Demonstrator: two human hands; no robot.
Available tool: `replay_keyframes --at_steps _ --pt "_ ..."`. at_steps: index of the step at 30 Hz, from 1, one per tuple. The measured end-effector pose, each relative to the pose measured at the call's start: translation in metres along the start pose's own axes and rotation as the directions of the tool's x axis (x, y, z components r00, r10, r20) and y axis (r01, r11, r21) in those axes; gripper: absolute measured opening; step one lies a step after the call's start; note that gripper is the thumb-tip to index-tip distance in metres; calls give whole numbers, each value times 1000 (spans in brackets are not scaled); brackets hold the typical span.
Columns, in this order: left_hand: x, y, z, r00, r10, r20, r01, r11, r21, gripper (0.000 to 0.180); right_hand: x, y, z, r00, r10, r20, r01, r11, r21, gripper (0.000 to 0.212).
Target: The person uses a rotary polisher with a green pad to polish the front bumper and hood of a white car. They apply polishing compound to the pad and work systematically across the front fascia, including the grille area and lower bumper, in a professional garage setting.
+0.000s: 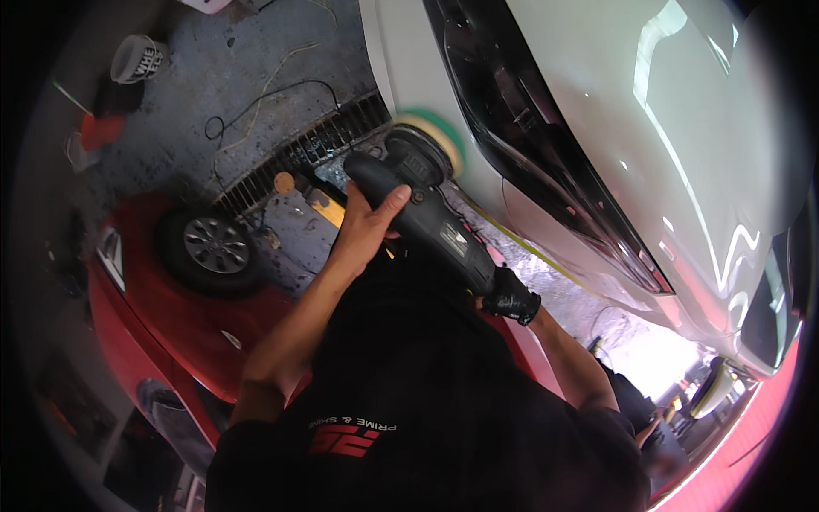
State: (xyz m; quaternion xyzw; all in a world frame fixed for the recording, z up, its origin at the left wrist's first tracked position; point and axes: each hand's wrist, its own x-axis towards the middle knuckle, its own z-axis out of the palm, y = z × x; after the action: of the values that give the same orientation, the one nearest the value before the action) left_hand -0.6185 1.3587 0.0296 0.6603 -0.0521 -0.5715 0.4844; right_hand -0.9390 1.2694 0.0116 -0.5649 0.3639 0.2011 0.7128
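A black car polisher [444, 230] lies across the space in front of my body. Its round foam pad [445, 135], green and yellow and slightly blurred, is pressed to the side of a white car [589, 77], just below a long dark lamp strip [520, 115]. Bare, my left hand [368, 224] is closed round the machine near its head, thumb on top. My right hand [512, 297], in a black glove, grips the rear end of the body. The undersides of both grips are hidden.
Behind on the left stands a red car [162, 316] with a loose-looking wheel [217, 245] beside it. A metal drain grate [294, 155] crosses the floor, with a black cable [273, 92] over it. A white bucket [136, 61] is far left. Another person [633, 399] shows at lower right.
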Motion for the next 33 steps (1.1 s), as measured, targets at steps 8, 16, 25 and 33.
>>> replay_keyframes --at_steps 8,16,25,33 --pt "45 52 -43 995 43 -90 -18 965 262 73 57 -62 29 973 -214 -84 228 950 214 66" --pt "-10 -6 7 984 -100 148 99 995 16 72 -8 53 -16 968 -225 -110 189 945 -266 53" --pt "-64 -91 91 805 -234 545 408 886 -221 49 -163 94 -82 998 36 -59 -55 933 -356 45" --pt "-71 -67 86 992 42 117 -42 999 0 61 -134 45 -38 992 122 -20 -122 993 9 49"
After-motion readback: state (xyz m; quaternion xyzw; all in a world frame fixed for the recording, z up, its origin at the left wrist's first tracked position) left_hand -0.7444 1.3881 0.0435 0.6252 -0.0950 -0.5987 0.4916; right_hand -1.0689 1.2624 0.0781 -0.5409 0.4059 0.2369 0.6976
